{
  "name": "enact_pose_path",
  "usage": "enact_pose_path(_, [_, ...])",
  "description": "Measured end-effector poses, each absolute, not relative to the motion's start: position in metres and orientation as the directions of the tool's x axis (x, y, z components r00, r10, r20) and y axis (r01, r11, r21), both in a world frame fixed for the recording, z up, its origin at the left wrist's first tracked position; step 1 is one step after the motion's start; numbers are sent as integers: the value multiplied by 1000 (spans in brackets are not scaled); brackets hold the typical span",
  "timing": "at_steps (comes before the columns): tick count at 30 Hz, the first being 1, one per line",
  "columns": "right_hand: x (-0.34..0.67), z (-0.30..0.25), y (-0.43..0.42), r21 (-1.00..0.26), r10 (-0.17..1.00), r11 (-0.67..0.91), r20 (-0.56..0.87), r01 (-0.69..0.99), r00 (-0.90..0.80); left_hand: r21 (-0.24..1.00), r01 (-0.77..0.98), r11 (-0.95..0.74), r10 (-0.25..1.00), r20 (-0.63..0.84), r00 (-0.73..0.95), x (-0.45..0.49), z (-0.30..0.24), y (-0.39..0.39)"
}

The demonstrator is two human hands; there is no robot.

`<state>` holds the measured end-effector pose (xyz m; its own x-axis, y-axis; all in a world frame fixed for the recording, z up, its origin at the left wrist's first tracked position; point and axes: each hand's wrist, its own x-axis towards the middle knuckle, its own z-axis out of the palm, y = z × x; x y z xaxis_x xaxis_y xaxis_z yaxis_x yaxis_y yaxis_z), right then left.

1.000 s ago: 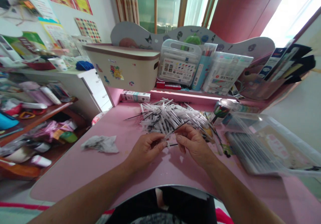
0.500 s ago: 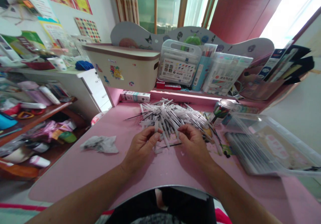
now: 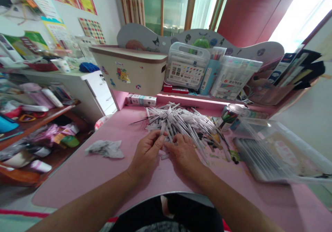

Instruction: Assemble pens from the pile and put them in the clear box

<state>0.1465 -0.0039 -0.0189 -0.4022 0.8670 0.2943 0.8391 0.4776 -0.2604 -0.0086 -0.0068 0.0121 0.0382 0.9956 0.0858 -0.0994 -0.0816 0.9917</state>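
Observation:
A heap of thin white pen refills with black tips (image 3: 181,121) lies on the pink desk (image 3: 109,169). My left hand (image 3: 146,152) rests at the heap's near edge, its fingers pinched on one white refill (image 3: 162,130) that stands up out of the pile. My right hand (image 3: 183,154) lies palm down beside it, fingers bent over the near refills and touching them. What its fingertips hold, if anything, is hidden. The two hands almost touch.
A crumpled grey tissue (image 3: 105,148) lies to the left. A clear plastic case (image 3: 275,149) and a printed can (image 3: 228,114) are on the right. A cream storage box (image 3: 129,69) and marker sets (image 3: 188,71) stand on the back shelf. Cluttered shelves (image 3: 33,121) fill the left.
A second ago both hands held a refill lifted above the desk. They have dropped onto the heap, and my right hand has slid left, close to my left hand.

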Motion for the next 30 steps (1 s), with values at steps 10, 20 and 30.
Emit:
enact_pose_path(10, [148,-17,1,-302,868,473,323,828,-378,994,-6,-108,992,108,71,-7,15,-7])
enact_pose_path(20, [157,-12,7,-480,850,499,433,721,-300,998,25,-65,984,60,170,-8,11,-9])
enact_pose_path(30, [187,-2,20,-976,998,9,23,-219,-59,985,138,-106,909,40,414,-8,-2,-7])
